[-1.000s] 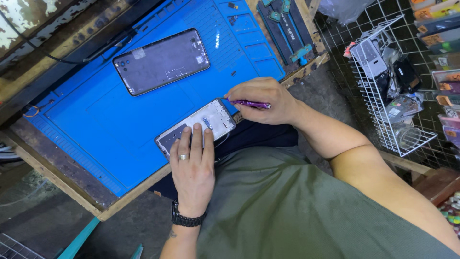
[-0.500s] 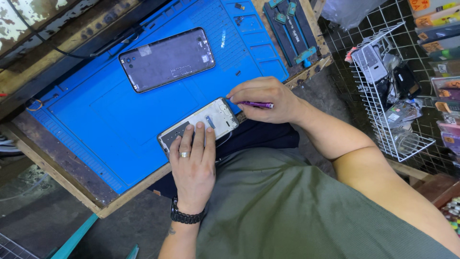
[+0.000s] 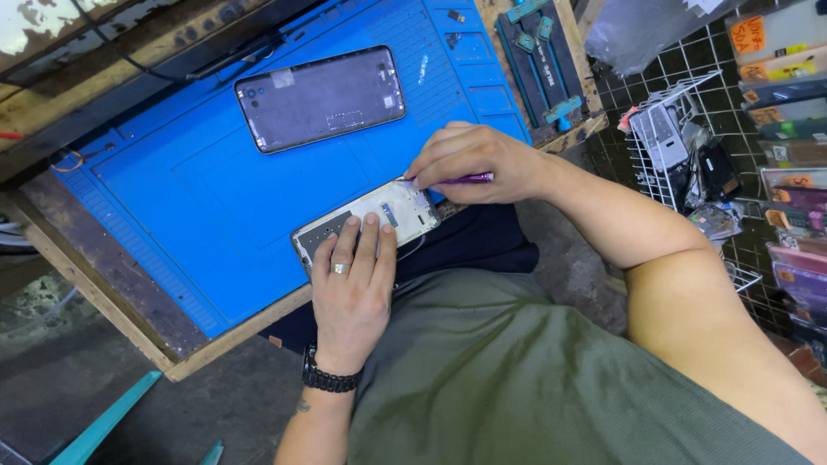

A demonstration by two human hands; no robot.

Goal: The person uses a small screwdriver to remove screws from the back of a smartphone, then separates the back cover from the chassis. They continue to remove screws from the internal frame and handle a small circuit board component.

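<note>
An opened phone body (image 3: 388, 213) lies at the near edge of a blue work mat (image 3: 198, 198). My left hand (image 3: 351, 284), with a ring and a black wrist strap, lies flat with its fingers pressing on the phone's near end. My right hand (image 3: 469, 162) grips a thin purple tool (image 3: 463, 179) whose tip touches the phone's far corner. A dark phone back cover (image 3: 320, 97) lies apart, farther up the mat.
A wooden bench edge (image 3: 112, 319) frames the mat. A blue and black clamp jig (image 3: 541, 52) sits at the mat's far right. A white wire rack (image 3: 680, 146) with phone parts and packets stands to the right. My lap is below the bench.
Both hands stay on the phone and the tool tip stays at its corner. Only the camera view has shifted slightly.
</note>
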